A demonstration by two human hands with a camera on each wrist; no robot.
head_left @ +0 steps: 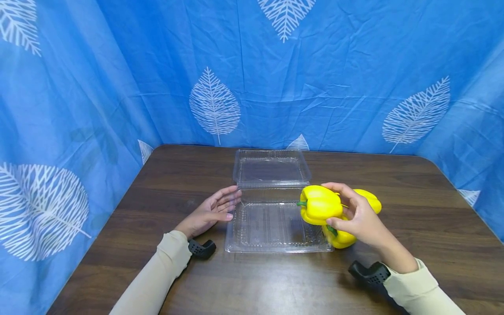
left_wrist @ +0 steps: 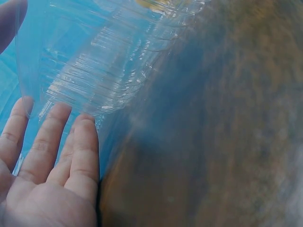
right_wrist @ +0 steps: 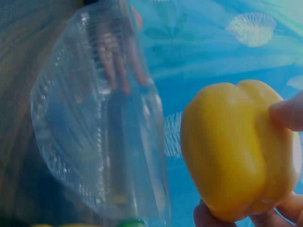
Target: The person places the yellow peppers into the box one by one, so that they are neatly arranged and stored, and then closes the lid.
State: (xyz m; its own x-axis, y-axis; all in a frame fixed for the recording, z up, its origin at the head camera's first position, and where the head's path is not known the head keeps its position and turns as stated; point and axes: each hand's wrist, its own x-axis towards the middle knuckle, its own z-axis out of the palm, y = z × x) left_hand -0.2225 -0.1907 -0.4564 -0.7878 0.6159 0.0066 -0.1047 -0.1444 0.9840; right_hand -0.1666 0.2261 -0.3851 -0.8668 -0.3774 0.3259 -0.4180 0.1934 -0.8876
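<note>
A yellow bell pepper (head_left: pixel 320 204) with a green stem is held by my right hand (head_left: pixel 364 221), thumb and fingers around it, above the right side of a clear plastic clamshell box (head_left: pixel 275 250). In the right wrist view the same bell pepper (right_wrist: pixel 227 151) is off the table, beside the box (right_wrist: pixel 71 118). My left hand (head_left: pixel 212 212) is at the box's left wall, fingers extended. The left wrist view shows its fingertips at the ribbed clear plastic (left_wrist: pixel 90 80). The box stands open, its lid (head_left: pixel 271 168) folded back away from me.
Two more yellow bell peppers lie on the table right of the box, one nearer (head_left: pixel 343 239) and one farther (head_left: pixel 370 200), both partly hidden by my right hand and the held pepper. The brown wooden table (head_left: pixel 181 175) meets a blue leaf-print curtain (head_left: pixel 338 65) behind.
</note>
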